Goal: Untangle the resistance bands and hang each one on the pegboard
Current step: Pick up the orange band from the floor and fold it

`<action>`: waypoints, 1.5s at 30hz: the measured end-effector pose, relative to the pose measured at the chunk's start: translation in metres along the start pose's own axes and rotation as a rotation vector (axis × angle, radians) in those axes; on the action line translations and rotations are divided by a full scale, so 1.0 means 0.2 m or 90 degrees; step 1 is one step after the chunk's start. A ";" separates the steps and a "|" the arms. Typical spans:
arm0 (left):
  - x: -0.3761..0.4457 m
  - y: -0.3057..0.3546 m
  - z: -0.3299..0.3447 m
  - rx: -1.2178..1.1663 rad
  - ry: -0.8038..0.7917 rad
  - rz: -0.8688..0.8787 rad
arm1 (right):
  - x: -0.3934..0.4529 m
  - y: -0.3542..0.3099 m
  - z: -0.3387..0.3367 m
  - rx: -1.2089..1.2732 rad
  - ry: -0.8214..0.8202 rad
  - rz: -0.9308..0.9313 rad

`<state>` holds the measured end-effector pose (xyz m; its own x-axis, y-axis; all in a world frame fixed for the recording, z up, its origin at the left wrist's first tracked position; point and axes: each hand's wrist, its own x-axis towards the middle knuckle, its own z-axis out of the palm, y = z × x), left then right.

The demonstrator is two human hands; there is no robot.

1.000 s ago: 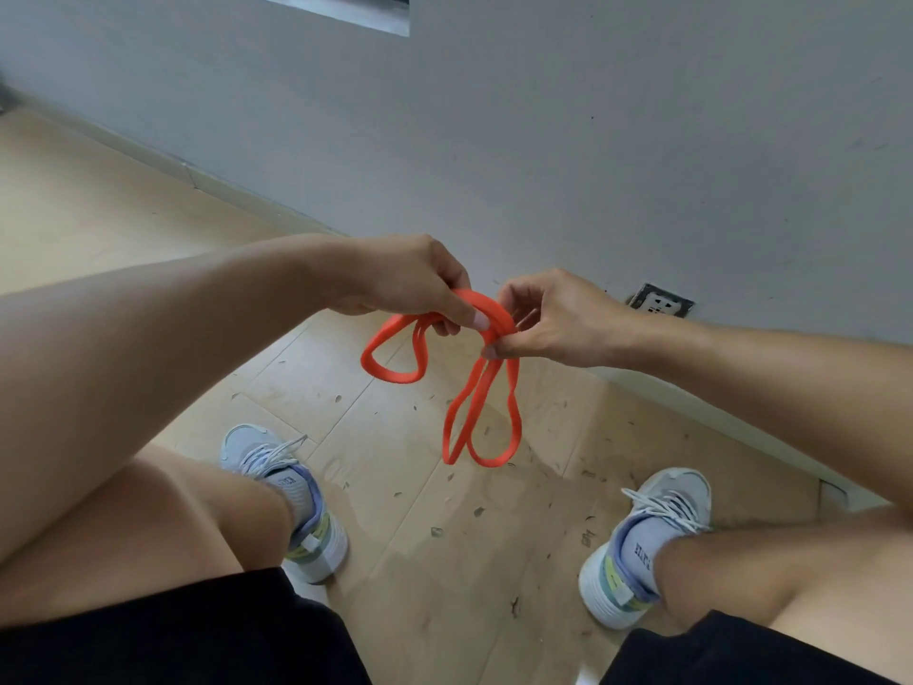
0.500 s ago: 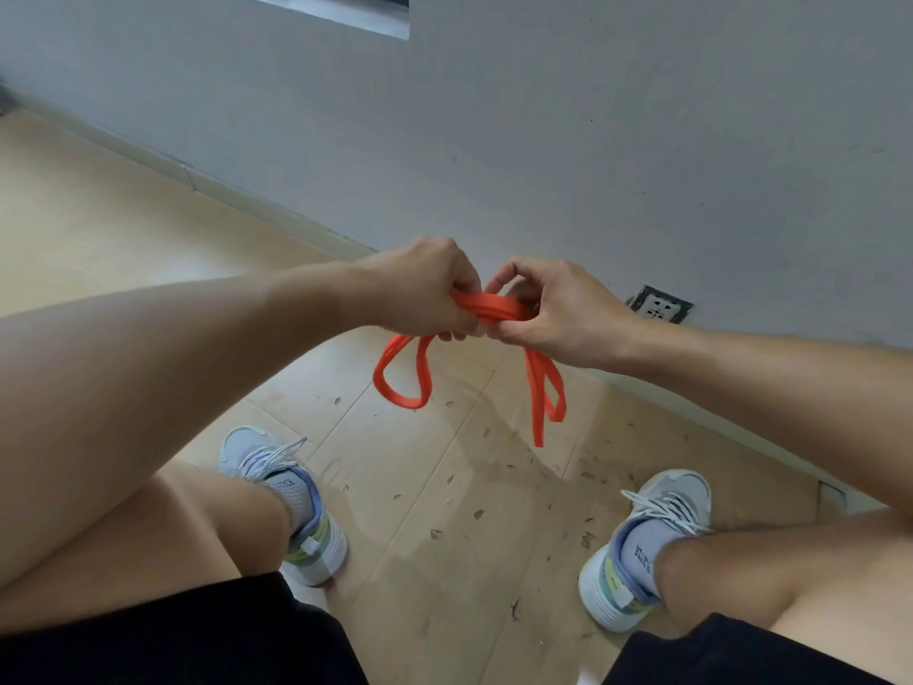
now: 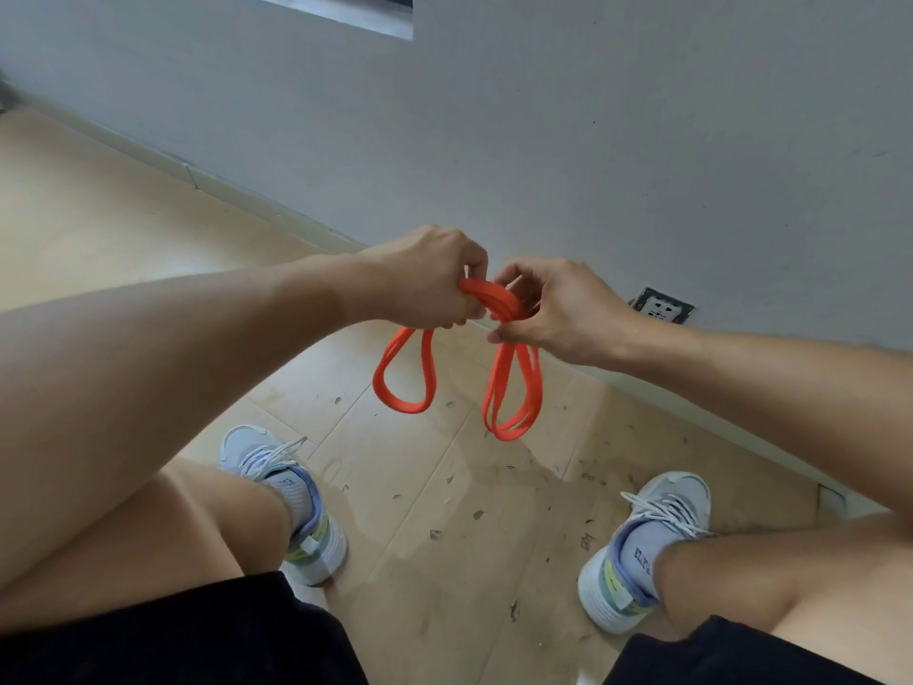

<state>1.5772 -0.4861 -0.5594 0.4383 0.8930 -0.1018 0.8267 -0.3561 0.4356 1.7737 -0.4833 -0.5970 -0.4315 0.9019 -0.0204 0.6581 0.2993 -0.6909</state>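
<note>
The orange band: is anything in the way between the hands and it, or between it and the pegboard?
Nothing separates them: the left hand and right hand both pinch the orange band directly, its loops hanging free above the floor. No pegboard is in view, so that path cannot be judged.

Dark lettering is printed on the cuff of each pale sock: on the right sock (image 3: 640,557), at the lower right of the frame, and on the left sock (image 3: 288,487), at the lower left. Both prints are too small and blurred to be read. No other text, number or sign is seen.
</note>
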 end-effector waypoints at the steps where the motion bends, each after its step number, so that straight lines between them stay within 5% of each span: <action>1: 0.00 0.00 -0.01 -0.012 0.001 0.003 | 0.00 0.01 0.00 0.000 -0.013 0.020; 10: -0.02 0.03 0.02 -0.039 -0.092 -0.072 | -0.01 0.02 0.02 0.021 -0.040 0.009; 22: -0.01 -0.01 0.00 -0.053 -0.071 -0.095 | 0.01 0.04 0.01 0.012 -0.071 0.059; 34: -0.04 -0.02 -0.03 -0.080 -0.063 -0.095 | -0.01 0.03 -0.04 0.222 -0.184 0.122; 45: -0.03 0.00 -0.03 -0.105 -0.062 -0.111 | 0.00 0.02 0.02 0.105 -0.152 0.080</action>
<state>1.5726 -0.4907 -0.5522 0.3325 0.9036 -0.2702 0.8276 -0.1422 0.5430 1.7743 -0.4835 -0.6020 -0.4982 0.8244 -0.2686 0.6150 0.1175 -0.7798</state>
